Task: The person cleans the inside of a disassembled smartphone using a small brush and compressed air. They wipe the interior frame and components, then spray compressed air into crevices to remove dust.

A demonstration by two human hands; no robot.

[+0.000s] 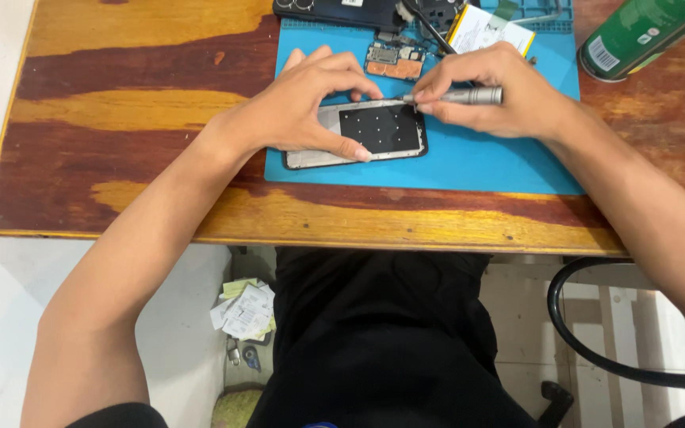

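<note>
Here left hand [303, 103] arched, pinning phone frame [358, 135]; right hand [501, 95] gripping screwdriver [461, 97], tip on frame.

Worn wooden surface [120, 119], streaky red and yellow. Blue mat [477, 158] sits at 12 o'clock, green can [636, 32] at 2.

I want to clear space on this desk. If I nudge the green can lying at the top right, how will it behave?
The green cylindrical can lies on its side on the wooden table, so it would probably roll. Its smooth wall looks rigid and possibly slippery.
</note>
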